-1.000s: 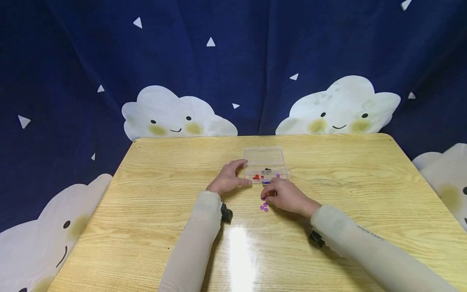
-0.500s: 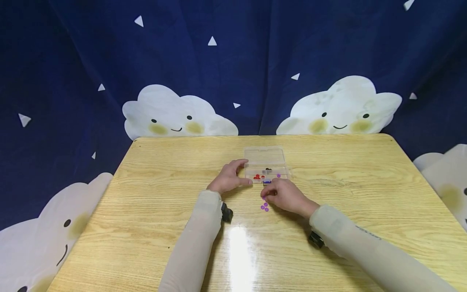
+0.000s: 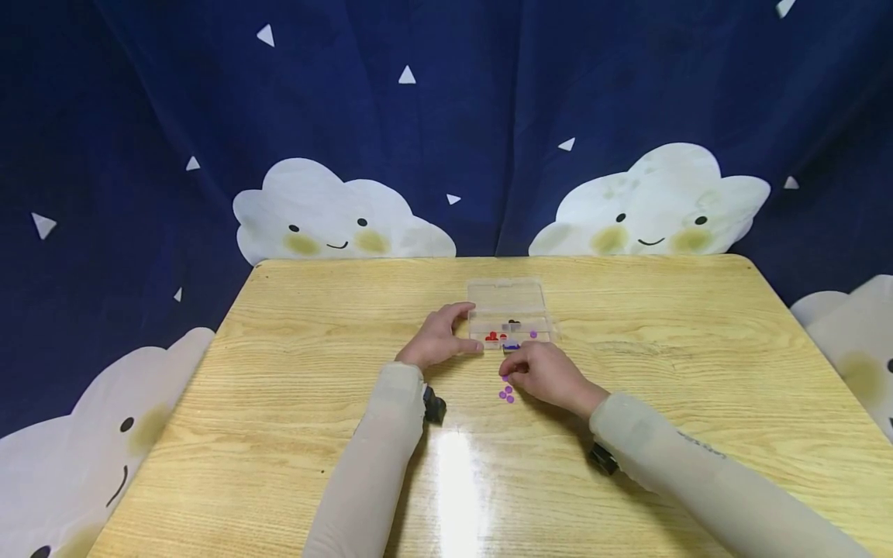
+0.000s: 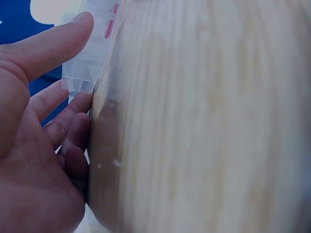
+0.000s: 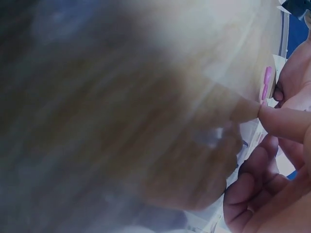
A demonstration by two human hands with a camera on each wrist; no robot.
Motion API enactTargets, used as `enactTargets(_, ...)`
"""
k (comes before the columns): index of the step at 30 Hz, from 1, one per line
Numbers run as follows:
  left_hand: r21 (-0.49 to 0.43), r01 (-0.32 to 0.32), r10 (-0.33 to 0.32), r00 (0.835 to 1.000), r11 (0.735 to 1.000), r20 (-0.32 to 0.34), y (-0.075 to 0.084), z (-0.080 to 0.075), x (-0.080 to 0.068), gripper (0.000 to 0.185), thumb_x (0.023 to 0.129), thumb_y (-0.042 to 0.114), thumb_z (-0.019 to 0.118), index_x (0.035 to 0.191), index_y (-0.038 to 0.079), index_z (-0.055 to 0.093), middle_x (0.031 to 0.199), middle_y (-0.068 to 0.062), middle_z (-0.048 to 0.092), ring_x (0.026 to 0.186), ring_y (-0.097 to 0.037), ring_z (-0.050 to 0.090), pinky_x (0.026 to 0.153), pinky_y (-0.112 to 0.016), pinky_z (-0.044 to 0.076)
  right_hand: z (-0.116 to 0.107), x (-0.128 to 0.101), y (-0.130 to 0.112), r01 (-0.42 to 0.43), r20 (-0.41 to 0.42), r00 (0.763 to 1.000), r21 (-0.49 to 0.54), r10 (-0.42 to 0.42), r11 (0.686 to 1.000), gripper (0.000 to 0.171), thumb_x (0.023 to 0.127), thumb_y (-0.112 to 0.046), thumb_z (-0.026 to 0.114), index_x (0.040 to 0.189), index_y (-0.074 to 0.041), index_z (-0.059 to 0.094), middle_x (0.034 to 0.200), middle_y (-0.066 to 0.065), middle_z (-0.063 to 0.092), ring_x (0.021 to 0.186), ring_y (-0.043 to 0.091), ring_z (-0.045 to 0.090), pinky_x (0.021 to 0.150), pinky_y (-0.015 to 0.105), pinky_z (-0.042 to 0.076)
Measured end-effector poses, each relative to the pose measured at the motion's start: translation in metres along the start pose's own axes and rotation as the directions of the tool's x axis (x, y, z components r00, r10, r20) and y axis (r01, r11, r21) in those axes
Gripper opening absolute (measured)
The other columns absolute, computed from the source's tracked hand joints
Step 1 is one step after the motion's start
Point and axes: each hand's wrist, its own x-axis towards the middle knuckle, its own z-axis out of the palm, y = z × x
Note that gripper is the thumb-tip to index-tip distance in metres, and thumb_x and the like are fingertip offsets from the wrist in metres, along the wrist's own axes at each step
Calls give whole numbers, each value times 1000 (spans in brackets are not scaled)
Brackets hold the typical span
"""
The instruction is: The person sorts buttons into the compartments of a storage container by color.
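A clear plastic compartment box (image 3: 477,325) lies on the table with its lid (image 3: 505,294) raised at the back. My left hand (image 3: 438,339) grips its left side, thumb at the front and fingers toward the back corner. Inside are several red pieces (image 3: 491,337), dark pieces (image 3: 514,322), blue pieces (image 3: 512,347) and a purple disc (image 3: 533,335). In front of the box, my right hand (image 3: 551,373) pinches at a small purple disc (image 3: 505,378) with thumb and forefinger, close over the tabletop. Several loose purple discs (image 3: 508,390) lie just nearer.
The wooden table (image 3: 293,434) has its far edge against a dark blue curtain (image 3: 481,116) printed with clouds. A small black device (image 3: 434,405) is strapped at the left wrist, and another black device (image 3: 603,458) at the right. A bright glare streak lies on the near tabletop.
Both hands stay almost in place, the left on the box and the right at the purple disc. The head view has shifted very slightly.
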Motion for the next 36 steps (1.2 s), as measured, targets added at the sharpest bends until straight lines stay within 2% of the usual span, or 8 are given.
enactTargets(7, -13, -3, 3, 1000, 1000, 4, -1, 0, 0, 79, 82, 24, 82, 151, 22, 42, 148, -10, 49, 131, -27, 47, 113, -44, 39, 0, 1, 0, -13, 8, 1000, -1, 13, 1000, 13, 85, -6, 71, 86, -18, 78, 87, -3, 75, 86, 14, 65, 79, 36, 54)
enactTargets(14, -15, -10, 10, 1000, 1000, 3, -1, 0, 1, 79, 82, 22, 82, 151, 20, 42, 147, -10, 49, 126, -27, 47, 111, -44, 40, 0, 1, -1, -16, 3, 1000, 9, 16, 1000, 17, 84, -5, 71, 77, -20, 73, 77, -8, 70, 76, 8, 57, 73, 31, 49)
enactTargets(22, -10, -8, 8, 1000, 1000, 1, -1, 2, 2, 80, 82, 23, 82, 151, 22, 42, 146, -10, 50, 127, -27, 47, 111, -44, 40, -1, -1, 3, 26, 3, 1000, -13, -26, 1000, 15, 85, -9, 72, 78, -22, 75, 81, -6, 72, 79, 8, 59, 74, 30, 50)
enactTargets(31, -10, -6, 6, 1000, 1000, -2, -1, 2, 2, 79, 82, 23, 82, 151, 23, 43, 147, -10, 49, 130, -28, 47, 112, -44, 40, -2, -3, 9, 19, -8, 1000, 38, -19, 999, 14, 84, -8, 73, 78, -21, 76, 81, -7, 70, 79, 7, 58, 73, 27, 50)
enactTargets(36, -13, 1, -1, 1000, 1000, 4, -1, 1, 0, 79, 82, 25, 82, 151, 23, 43, 148, -9, 49, 132, -28, 46, 113, -45, 39, -3, -4, 11, 44, -28, 999, 78, -42, 996, 12, 84, -8, 73, 79, -19, 76, 83, -5, 73, 76, 5, 57, 71, 25, 50)
